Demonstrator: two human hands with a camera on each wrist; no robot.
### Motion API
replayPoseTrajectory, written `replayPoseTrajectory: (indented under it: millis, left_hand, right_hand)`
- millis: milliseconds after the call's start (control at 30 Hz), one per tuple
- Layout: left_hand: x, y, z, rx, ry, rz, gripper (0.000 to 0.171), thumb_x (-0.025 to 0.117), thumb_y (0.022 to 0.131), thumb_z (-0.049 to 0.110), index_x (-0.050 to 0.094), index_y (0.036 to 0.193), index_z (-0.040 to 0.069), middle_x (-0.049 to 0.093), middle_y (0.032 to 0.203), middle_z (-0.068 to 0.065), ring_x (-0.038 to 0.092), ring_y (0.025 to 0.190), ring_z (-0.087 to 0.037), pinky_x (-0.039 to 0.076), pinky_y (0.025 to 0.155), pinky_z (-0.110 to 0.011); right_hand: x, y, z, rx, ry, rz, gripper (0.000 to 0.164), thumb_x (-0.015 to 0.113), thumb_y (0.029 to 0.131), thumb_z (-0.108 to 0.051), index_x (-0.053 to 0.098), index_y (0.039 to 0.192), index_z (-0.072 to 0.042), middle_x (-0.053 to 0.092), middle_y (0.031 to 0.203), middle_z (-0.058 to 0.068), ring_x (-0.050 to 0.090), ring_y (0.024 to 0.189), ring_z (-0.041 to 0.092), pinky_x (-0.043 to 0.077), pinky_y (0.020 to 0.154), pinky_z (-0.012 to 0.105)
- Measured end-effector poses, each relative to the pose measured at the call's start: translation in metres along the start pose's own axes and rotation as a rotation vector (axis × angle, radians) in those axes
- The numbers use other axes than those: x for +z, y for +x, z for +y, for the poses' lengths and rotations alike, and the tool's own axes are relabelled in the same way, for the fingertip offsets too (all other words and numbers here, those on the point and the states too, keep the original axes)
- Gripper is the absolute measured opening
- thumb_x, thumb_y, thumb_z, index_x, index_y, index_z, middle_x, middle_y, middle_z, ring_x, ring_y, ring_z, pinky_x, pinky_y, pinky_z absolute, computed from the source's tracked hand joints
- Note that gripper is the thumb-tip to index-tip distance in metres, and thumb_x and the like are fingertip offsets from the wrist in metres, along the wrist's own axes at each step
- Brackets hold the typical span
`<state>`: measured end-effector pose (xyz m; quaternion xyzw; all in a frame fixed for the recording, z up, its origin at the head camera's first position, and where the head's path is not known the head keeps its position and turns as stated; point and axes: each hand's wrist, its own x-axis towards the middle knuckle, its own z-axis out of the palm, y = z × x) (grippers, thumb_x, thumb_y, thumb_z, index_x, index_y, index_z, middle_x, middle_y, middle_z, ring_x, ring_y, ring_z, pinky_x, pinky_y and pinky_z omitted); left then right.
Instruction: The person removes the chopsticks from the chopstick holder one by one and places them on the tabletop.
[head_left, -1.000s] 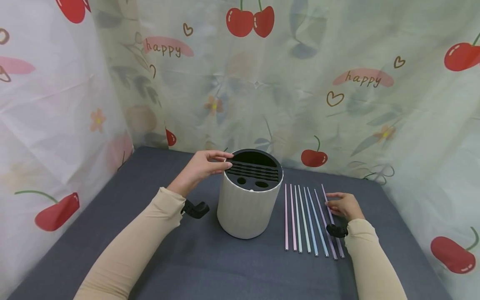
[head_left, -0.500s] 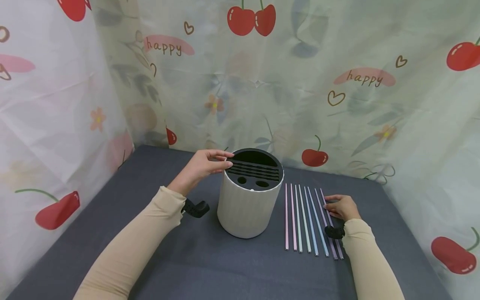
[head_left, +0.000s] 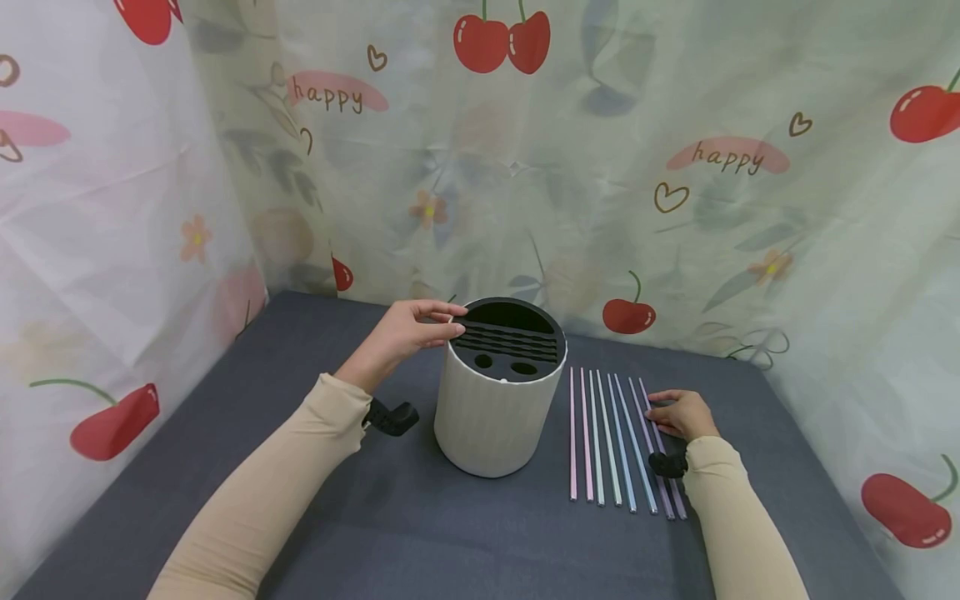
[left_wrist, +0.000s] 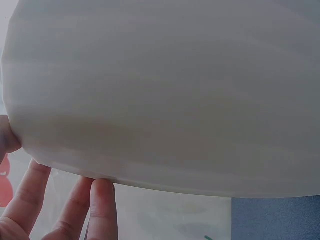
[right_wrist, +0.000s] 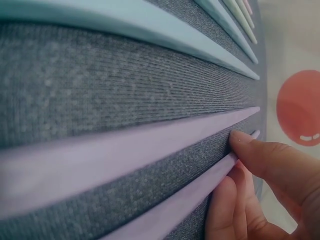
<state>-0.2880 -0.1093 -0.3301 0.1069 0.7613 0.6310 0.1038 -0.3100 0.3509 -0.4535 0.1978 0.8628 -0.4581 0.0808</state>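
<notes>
A white cylindrical utensil holder (head_left: 487,425) stands upright, its black top (head_left: 495,357) having a wide opening, slots and two round holes. My left hand (head_left: 405,333) is at its left rim, with fairly straight thumb and fingers touching it; the left wrist view has several fingertips (left_wrist: 102,192) against the white wall. To the right lie several metallic chopsticks side by side, in pink (head_left: 573,442), pale green (head_left: 609,442), blue (head_left: 626,442) and purple. My right hand (head_left: 686,414) pinches the outermost purple chopstick (right_wrist: 185,200) near its thin far end. Another purple chopstick (right_wrist: 75,157) lies just left of it.
A dark grey cloth covers the table (head_left: 420,542). Hanging fabric (head_left: 585,192) printed with cherries and flowers closes off the back and both sides. Each wrist wears a black camera mount.
My right hand has shifted slightly left, bringing the outermost purple chopstick's far end closer to its neighbour. The left hand and the holder have stayed put.
</notes>
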Motion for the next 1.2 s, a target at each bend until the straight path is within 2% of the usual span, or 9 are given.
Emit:
replayPoseTrajectory:
  millis: [267, 500, 700, 867, 933, 1033, 1133, 1200]
  left_hand:
    - [0.001, -0.001, 0.0, 0.004, 0.017, 0.001, 0.041, 0.072, 0.088, 0.019, 0.065, 0.128, 0.012, 0.051, 0.132, -0.012, 0.053, 0.124, -0.026, 0.05, 0.1, -0.041]
    - [0.001, 0.001, 0.001, 0.001, 0.001, 0.0, 0.039, 0.072, 0.089, 0.017, 0.065, 0.127, 0.011, 0.051, 0.132, -0.013, 0.052, 0.125, -0.027, 0.046, 0.105, -0.048]
    - [0.001, 0.001, 0.001, 0.0, 0.028, 0.006, 0.039, 0.073, 0.088, 0.019, 0.065, 0.127, 0.013, 0.052, 0.132, -0.012, 0.053, 0.124, -0.027, 0.05, 0.101, -0.043]
    - [0.0, 0.002, 0.0, -0.002, 0.044, 0.001, 0.04, 0.072, 0.088, 0.021, 0.065, 0.127, 0.014, 0.051, 0.133, -0.012, 0.051, 0.124, -0.027, 0.051, 0.099, -0.042]
    - [0.0, 0.001, -0.001, -0.005, 0.051, -0.001, 0.039, 0.072, 0.089, 0.022, 0.065, 0.127, 0.014, 0.051, 0.133, -0.011, 0.051, 0.123, -0.026, 0.051, 0.098, -0.041]
    - [-0.001, -0.001, 0.0, 0.002, 0.086, -0.009, 0.038, 0.071, 0.09, 0.025, 0.065, 0.127, 0.017, 0.052, 0.131, -0.011, 0.054, 0.12, -0.026, 0.052, 0.097, -0.042]
    - [-0.002, -0.003, 0.002, 0.026, 0.148, -0.013, 0.038, 0.069, 0.091, 0.031, 0.063, 0.127, 0.022, 0.053, 0.131, -0.007, 0.056, 0.117, -0.025, 0.052, 0.095, -0.043]
    - [-0.004, -0.005, 0.006, 0.068, 0.179, -0.002, 0.039, 0.066, 0.093, 0.036, 0.06, 0.129, 0.024, 0.054, 0.13, -0.006, 0.058, 0.115, -0.025, 0.052, 0.095, -0.044]
  right_hand:
    - [-0.001, -0.001, 0.001, 0.007, 0.002, -0.008, 0.047, 0.071, 0.084, 0.002, 0.057, 0.127, 0.009, 0.058, 0.095, 0.013, 0.059, 0.065, 0.009, 0.057, 0.059, 0.023]
    - [-0.001, -0.002, 0.001, 0.019, 0.001, -0.007, 0.047, 0.071, 0.085, 0.001, 0.055, 0.129, 0.009, 0.057, 0.102, 0.016, 0.058, 0.066, 0.01, 0.057, 0.06, 0.023]
    - [-0.002, -0.001, 0.004, 0.01, 0.037, -0.027, 0.049, 0.072, 0.085, -0.001, 0.055, 0.129, 0.009, 0.06, 0.097, 0.011, 0.058, 0.067, 0.009, 0.057, 0.06, 0.023]
    - [-0.008, -0.002, 0.003, 0.04, 0.117, -0.053, 0.051, 0.072, 0.087, -0.008, 0.053, 0.132, 0.008, 0.066, 0.088, 0.002, 0.063, 0.071, 0.008, 0.058, 0.065, 0.024]
    - [-0.011, -0.005, -0.001, 0.039, 0.133, -0.065, 0.055, 0.071, 0.089, -0.013, 0.05, 0.135, 0.007, 0.068, 0.095, 0.006, 0.064, 0.075, 0.008, 0.059, 0.069, 0.025]
    - [-0.017, -0.01, -0.012, 0.003, 0.149, -0.084, 0.063, 0.068, 0.092, -0.023, 0.043, 0.141, 0.006, 0.062, 0.121, 0.018, 0.064, 0.083, 0.007, 0.059, 0.079, 0.027]
    - [-0.024, -0.018, -0.031, -0.104, 0.156, -0.125, 0.07, 0.062, 0.095, -0.034, 0.035, 0.147, 0.004, 0.044, 0.144, 0.023, 0.062, 0.09, 0.001, 0.056, 0.09, 0.029]
    - [-0.028, -0.026, -0.048, -0.198, 0.178, -0.139, 0.071, 0.057, 0.097, -0.038, 0.032, 0.149, 0.003, 0.045, 0.143, 0.019, 0.061, 0.091, -0.005, 0.054, 0.093, 0.026]
